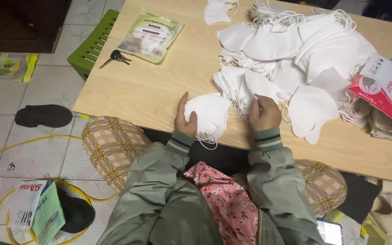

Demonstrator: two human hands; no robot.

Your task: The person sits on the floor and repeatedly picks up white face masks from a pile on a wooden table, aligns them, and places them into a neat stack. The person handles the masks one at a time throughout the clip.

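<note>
Leftmost, keys point(116, 57) and a green packet point(149, 35) lie on the wooden table point(150, 95). Nearer the edge, the left hand point(184, 119) clasps a small stack of white masks point(211, 114) (its loops dangle over the edge). The right hand point(264, 113) is curled beside it; what its fingers pinch is hidden. Beyond sprawls the mask pile point(305, 54), and red-and-white packets point(386, 90) are cut off at right.

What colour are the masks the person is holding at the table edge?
White: the stack of masks in the left hand is plain white, seen in the head view.
</note>
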